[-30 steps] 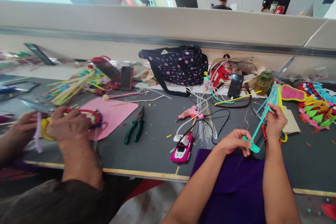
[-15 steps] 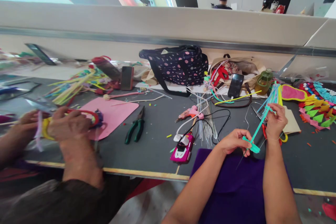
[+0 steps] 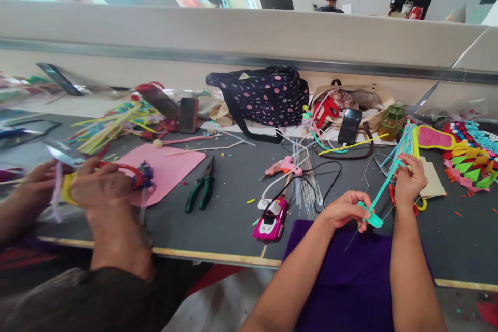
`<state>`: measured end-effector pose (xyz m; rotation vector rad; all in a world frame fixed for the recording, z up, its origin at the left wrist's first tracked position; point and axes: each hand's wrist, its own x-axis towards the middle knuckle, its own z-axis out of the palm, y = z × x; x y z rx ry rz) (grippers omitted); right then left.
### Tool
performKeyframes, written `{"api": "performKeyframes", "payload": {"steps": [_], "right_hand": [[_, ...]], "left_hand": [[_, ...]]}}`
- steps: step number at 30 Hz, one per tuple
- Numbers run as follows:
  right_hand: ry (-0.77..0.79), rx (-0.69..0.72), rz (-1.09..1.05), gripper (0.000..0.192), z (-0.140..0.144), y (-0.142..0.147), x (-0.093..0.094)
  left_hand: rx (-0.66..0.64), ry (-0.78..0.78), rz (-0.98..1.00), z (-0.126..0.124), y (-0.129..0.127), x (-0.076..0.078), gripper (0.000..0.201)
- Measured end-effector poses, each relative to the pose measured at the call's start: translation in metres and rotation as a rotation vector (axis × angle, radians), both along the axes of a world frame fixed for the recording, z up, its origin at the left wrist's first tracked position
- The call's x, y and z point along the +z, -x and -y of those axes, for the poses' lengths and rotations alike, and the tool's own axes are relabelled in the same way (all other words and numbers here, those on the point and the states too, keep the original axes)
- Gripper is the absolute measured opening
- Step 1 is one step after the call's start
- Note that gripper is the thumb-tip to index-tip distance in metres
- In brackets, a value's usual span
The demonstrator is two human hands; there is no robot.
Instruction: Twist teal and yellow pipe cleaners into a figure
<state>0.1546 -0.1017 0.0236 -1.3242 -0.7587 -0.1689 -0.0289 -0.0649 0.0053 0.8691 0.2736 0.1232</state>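
Note:
Low over the purple cloth, my left hand (image 3: 348, 210) pinches a turquoise pipe cleaner (image 3: 381, 189) near its bunched, folded lower end (image 3: 374, 219). A thin wire (image 3: 353, 240) slants down from beneath those fingers. My right hand (image 3: 410, 179) grips the pipe cleaner's upper end, so its straight length runs slantwise between both hands. Behind my right hand lie a bundle of pale blue and turquoise pipe cleaners (image 3: 406, 137) and scissors with red and yellow handles (image 3: 421, 204), partly hidden by that hand.
A pink glue gun (image 3: 286, 166), a magenta toy-car-shaped device (image 3: 271, 222) with cables and green-handled pliers (image 3: 201, 192) lie to the left. Farther left, a co-worker's hands (image 3: 99, 187) work with scissors (image 3: 64, 154). A patterned bag (image 3: 268, 96) and a phone (image 3: 349, 126) stand behind.
My left hand and the bunched end have shifted slightly left, and the thin wire's tip swings left. My right hand stays nearly in place. The co-worker's scissors have moved a little.

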Motion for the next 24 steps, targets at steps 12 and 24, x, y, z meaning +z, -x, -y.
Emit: {"api": "performKeyframes", "payload": {"steps": [12, 24], "right_hand": [[0.020, 0.021, 0.056, 0.020, 0.0012, -0.0006, 0.0030], [0.032, -0.030, 0.197, 0.019, -0.0027, -0.0012, -0.0004]], "left_hand": [[0.008, -0.007, -0.002, 0.0007, -0.0009, -0.0008, 0.038], [0.015, -0.020, -0.015, 0.0013, -0.0011, -0.0004, 0.039]]}}
